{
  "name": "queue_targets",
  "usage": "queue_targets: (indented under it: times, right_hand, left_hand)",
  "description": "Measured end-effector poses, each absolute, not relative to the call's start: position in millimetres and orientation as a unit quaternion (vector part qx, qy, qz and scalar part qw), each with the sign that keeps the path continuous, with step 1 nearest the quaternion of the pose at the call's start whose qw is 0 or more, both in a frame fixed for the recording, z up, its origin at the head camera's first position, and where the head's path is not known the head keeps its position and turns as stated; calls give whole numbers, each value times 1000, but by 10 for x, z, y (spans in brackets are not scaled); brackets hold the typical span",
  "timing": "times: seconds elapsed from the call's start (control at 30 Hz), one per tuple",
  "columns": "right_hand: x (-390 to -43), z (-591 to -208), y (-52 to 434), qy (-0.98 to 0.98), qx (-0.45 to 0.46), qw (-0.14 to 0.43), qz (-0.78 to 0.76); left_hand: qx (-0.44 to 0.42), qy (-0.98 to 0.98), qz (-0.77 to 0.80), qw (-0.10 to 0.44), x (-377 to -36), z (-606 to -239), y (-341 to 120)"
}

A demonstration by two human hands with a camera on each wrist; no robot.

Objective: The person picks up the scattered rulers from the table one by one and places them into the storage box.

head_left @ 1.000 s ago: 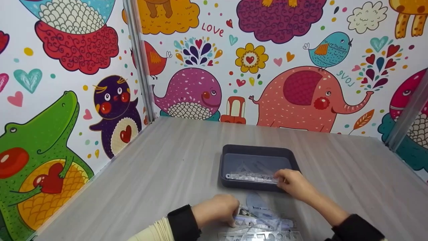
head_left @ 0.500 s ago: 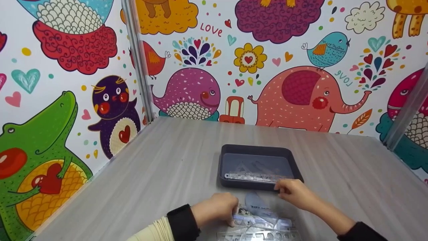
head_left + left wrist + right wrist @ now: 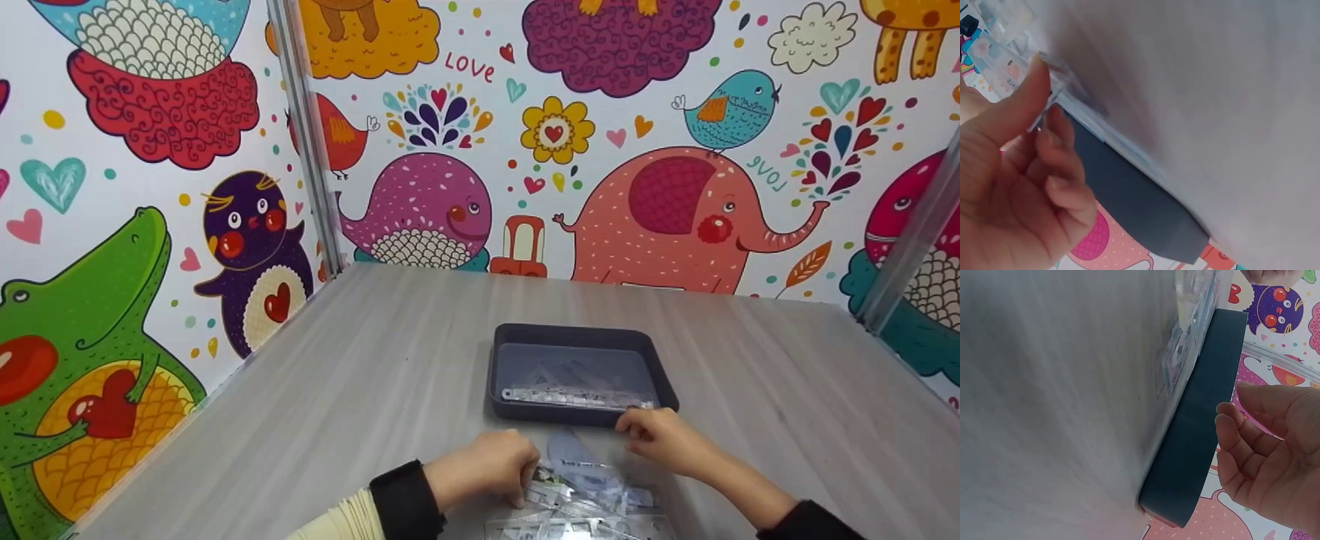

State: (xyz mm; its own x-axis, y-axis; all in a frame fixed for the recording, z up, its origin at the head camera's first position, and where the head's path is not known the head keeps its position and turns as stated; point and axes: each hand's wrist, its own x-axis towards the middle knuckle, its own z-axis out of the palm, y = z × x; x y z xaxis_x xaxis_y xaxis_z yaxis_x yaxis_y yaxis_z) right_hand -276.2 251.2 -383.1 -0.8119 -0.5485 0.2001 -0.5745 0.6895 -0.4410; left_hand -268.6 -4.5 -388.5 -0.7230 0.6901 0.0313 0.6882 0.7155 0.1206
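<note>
My left hand (image 3: pixel 491 466) pinches a clear plastic piece (image 3: pixel 1044 107) between thumb and fingers, at the left side of a pile of clear rulers and stencils (image 3: pixel 585 502) on the table. A bluish see-through piece (image 3: pixel 568 448) sticks out at the pile's far side. Beyond the pile stands a dark grey tray (image 3: pixel 555 411) with a clear ruler (image 3: pixel 559 397) lying along its near side and fainter clear shapes behind it. My right hand (image 3: pixel 671 441), fingers loosely curled and holding nothing, is at the tray's near right corner.
The grey wood-grain table (image 3: pixel 375 390) runs back to walls printed with cartoon animals. A metal post (image 3: pixel 319 150) stands at the back left corner, another post (image 3: pixel 911 240) at the right.
My right hand has drawn back from the ruler's right end inside the tray to the near corner. The left hand stays at the pile, where the clear pieces have shifted a little.
</note>
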Motion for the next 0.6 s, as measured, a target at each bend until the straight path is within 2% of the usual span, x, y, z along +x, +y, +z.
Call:
queue_targets:
  times: [0.37, 0.6]
  right_hand:
    - [-2757, -3873, 2510, -915, 304, 21, 264]
    - [-2756, -3893, 2523, -914, 310, 37, 259]
  left_hand:
    - [376, 920, 115, 8, -2744, -3900, -116]
    - [357, 923, 139, 20, -2758, -3831, -146]
